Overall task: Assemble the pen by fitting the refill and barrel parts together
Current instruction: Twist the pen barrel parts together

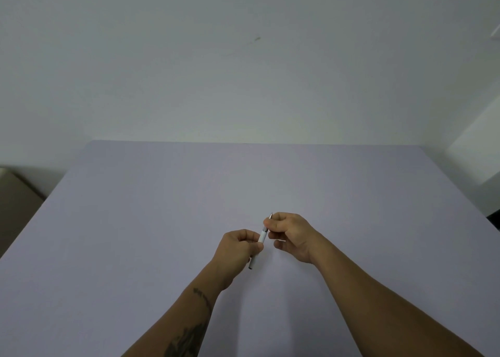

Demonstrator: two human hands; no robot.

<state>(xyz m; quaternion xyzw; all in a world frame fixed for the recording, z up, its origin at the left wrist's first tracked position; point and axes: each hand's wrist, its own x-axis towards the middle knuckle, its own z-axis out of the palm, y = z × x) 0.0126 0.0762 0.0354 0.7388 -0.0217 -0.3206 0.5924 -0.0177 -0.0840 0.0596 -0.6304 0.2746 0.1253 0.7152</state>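
A white pen barrel [262,236] slants up to the right above the table, its dark lower end poking out below my left hand [238,250], which is closed around its middle. My right hand [290,235] pinches the upper front section of the pen between thumb and fingers. The metal writing tip [270,215] sticks out above those fingers. The joint between the two parts lies between my hands, partly hidden by my fingers.
The pale lilac table [162,221] spreads wide in front of me, its far edge meeting a white wall. A brown box [16,202] stands off the table's left side. A white pillar edge rises at the right.
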